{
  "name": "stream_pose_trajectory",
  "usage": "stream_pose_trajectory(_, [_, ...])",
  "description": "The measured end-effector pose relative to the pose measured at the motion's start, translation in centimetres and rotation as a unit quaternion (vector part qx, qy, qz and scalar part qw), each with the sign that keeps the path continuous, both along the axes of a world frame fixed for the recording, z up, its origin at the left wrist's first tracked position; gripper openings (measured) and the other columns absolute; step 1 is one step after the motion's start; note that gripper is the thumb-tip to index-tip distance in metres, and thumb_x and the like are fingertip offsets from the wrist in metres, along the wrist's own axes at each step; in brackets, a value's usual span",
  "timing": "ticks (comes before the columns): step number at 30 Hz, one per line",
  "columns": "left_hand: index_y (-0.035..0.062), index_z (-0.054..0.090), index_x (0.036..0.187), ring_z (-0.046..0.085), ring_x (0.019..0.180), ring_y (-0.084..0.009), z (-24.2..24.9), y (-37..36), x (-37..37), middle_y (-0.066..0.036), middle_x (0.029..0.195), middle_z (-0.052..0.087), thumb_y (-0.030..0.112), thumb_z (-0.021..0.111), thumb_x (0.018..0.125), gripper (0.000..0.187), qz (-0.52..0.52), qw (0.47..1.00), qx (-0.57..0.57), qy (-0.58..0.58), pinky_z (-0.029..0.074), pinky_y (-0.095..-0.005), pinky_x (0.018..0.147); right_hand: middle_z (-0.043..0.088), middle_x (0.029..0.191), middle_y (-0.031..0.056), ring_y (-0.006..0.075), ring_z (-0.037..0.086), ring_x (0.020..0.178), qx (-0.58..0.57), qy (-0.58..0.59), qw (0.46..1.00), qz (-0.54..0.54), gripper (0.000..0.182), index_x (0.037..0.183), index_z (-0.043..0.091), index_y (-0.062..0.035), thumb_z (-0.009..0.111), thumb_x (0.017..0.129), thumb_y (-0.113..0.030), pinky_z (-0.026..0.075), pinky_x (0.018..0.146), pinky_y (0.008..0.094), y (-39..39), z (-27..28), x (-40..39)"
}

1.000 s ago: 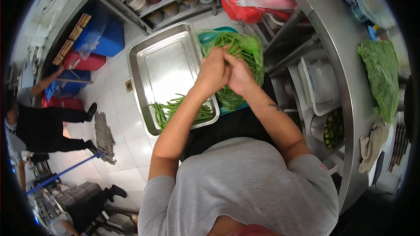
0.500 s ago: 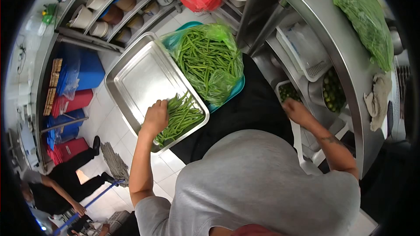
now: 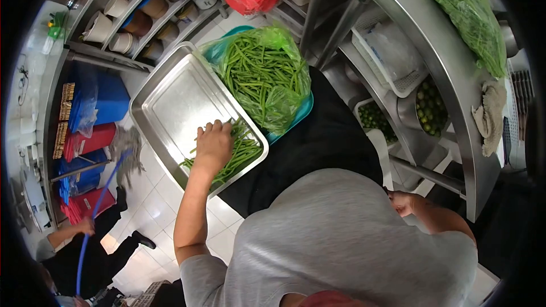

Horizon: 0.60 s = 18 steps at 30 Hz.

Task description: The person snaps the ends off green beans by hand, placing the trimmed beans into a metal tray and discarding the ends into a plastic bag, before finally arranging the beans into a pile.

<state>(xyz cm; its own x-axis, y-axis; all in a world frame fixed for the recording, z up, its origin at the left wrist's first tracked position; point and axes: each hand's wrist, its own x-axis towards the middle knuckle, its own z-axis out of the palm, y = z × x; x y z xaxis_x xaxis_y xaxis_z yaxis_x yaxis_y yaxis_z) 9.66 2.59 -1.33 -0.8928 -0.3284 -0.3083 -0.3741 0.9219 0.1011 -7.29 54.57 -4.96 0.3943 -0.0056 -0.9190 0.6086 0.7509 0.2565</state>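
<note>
My left hand [image 3: 215, 146] lies palm down with its fingers spread over a small heap of green beans [image 3: 243, 150] at the near end of a steel tray [image 3: 165, 94]. Part of that heap is hidden under the hand. Beyond the tray's right side, a clear plastic bag full of green beans [image 3: 264, 74] sits in a teal container [image 3: 293, 126]. My right hand [image 3: 401, 202] is beside my right hip with its fingers curled. Something dark shows at the fingertips, but I cannot make out what it is.
To the right stands a steel counter [image 3: 449, 74] with bagged greens [image 3: 469, 20] and a cloth [image 3: 488, 116]. Limes [image 3: 427, 108] and a white basket [image 3: 392, 57] are below it. At lower left another person holds a blue-handled mop [image 3: 126, 150] near colored bins [image 3: 105, 96].
My left hand has moved slightly right and its fingers have spread over the beans. My right hand has drawn back from the lower shelf to my hip. The mop has shifted toward the bins.
</note>
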Motion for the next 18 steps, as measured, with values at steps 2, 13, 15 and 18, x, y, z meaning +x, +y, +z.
stream_pose_trajectory(2, [0.0033, 0.057, 0.106, 0.055, 0.098, -0.031, 0.2, 0.8, -0.9, -0.014, 0.102, 0.058, 0.015, 0.059, 0.083, 0.026, 0.007, 1.0, 0.018, 0.024, 0.04, -0.0474, 0.089, 0.048, 0.133, 0.016, 0.0316, 0.048, 0.117, 0.005, 0.018, 1.0, 0.013, 0.078, 0.133, 0.045, -0.0061, 0.016, 0.092, -0.066, 0.035, 0.102, 0.0525, -1.4, 1.1, -0.1])
stream_pose_trajectory(13, [0.0026, 0.057, 0.082, 0.059, 0.078, -0.0323, -0.2, 3.4, -4.3, -0.015, 0.08, 0.06, 0.022, 0.063, 0.084, 0.02, 0.008, 0.98, 0.031, 0.195, 0.044, -0.0425, 0.07, 0.055, 0.125, 0.0145, 0.0295, 0.053, 0.112, 0.037, 0.028, 0.999, -0.02, 0.058, 0.127, 0.048, -0.0051, 0.02, 0.1, -0.047, 0.043, 0.095, 0.0516, -1.6, 0.7, 0.0])
stream_pose_trajectory(15, [0.0019, 0.055, 0.08, 0.057, 0.074, -0.0349, -0.8, 3.6, -4.8, -0.015, 0.075, 0.058, 0.021, 0.064, 0.083, 0.022, 0.005, 0.974, 0.034, 0.224, 0.044, -0.0439, 0.067, 0.055, 0.125, 0.0142, 0.0293, 0.052, 0.113, 0.05, 0.023, 0.998, -0.03, 0.056, 0.127, 0.049, -0.0056, 0.021, 0.101, -0.046, 0.043, 0.094, 0.0519, -2.0, 1.0, 0.0])
stream_pose_trajectory(18, [0.0024, 0.056, 0.081, 0.059, 0.076, -0.0335, -1.6, 4.2, -5.2, -0.015, 0.077, 0.059, 0.021, 0.065, 0.082, 0.021, 0.009, 0.975, 0.042, 0.219, 0.046, -0.0433, 0.068, 0.055, 0.125, 0.0138, 0.0297, 0.053, 0.112, 0.056, 0.043, 0.997, -0.01, 0.052, 0.127, 0.049, -0.0066, 0.023, 0.101, -0.043, 0.043, 0.095, 0.0517, -3.7, 2.6, -0.1])
